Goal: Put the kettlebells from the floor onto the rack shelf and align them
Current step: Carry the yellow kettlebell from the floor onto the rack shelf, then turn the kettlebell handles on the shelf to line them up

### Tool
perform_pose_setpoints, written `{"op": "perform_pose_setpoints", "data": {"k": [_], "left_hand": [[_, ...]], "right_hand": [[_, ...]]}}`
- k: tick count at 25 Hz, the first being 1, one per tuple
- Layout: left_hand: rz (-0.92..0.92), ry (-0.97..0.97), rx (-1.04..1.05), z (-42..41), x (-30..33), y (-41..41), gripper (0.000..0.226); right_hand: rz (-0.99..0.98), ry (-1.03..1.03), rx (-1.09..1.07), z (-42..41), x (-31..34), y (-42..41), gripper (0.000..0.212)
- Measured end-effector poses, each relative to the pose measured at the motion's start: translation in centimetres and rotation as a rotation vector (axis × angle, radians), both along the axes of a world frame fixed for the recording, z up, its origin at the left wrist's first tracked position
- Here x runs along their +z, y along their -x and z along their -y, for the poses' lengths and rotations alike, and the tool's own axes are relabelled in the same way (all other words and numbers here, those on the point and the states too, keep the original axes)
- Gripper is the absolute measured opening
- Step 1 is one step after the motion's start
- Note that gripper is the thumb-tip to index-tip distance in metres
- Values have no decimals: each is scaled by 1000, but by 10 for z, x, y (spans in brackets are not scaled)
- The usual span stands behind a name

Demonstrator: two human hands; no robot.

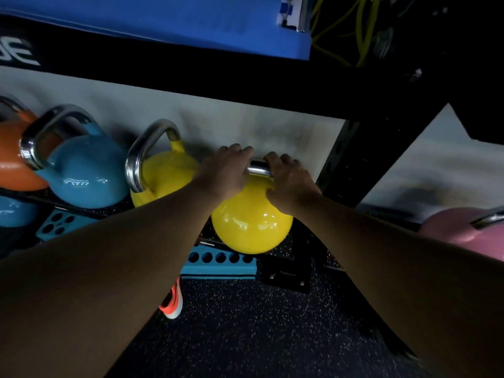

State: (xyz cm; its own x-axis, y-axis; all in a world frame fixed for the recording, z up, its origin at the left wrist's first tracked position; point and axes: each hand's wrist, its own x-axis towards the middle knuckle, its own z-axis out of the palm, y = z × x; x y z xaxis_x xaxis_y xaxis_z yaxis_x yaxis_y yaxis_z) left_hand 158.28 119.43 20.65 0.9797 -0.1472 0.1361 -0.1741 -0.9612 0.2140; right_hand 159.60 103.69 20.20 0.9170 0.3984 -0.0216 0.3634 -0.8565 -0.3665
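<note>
A yellow kettlebell point(251, 222) with a steel handle sits at the right end of the rack shelf point(90, 211). My left hand point(227, 170) and my right hand point(289, 181) both grip its handle from above. To its left on the shelf stand a second yellow kettlebell point(163, 173), a blue kettlebell point(87, 170) and an orange kettlebell point(13, 156), all upright in a row. A pink kettlebell point(463, 227) is at the right edge, past the rack's black upright; what it rests on is not visible.
A black rack upright point(343, 162) stands just right of the held kettlebell, and a black beam point(245, 85) crosses above. Blue perforated blocks point(218, 261) lie under the shelf. An orange shoe point(173, 301) is on the speckled rubber floor point(259, 328). A blue mat point(191, 20) lies on top.
</note>
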Motion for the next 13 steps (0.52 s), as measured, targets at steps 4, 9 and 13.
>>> {"op": "perform_pose_setpoints", "data": {"k": [4, 9, 13], "left_hand": [[48, -48, 29, 11, 1, 23, 42], [124, -152, 59, 47, 5, 66, 68], [51, -341, -34, 115, 14, 92, 59]], "right_hand": [[2, -62, 53, 17, 6, 22, 78], [26, -247, 122, 79, 16, 59, 62], [74, -227, 165, 166, 27, 79, 45]]}}
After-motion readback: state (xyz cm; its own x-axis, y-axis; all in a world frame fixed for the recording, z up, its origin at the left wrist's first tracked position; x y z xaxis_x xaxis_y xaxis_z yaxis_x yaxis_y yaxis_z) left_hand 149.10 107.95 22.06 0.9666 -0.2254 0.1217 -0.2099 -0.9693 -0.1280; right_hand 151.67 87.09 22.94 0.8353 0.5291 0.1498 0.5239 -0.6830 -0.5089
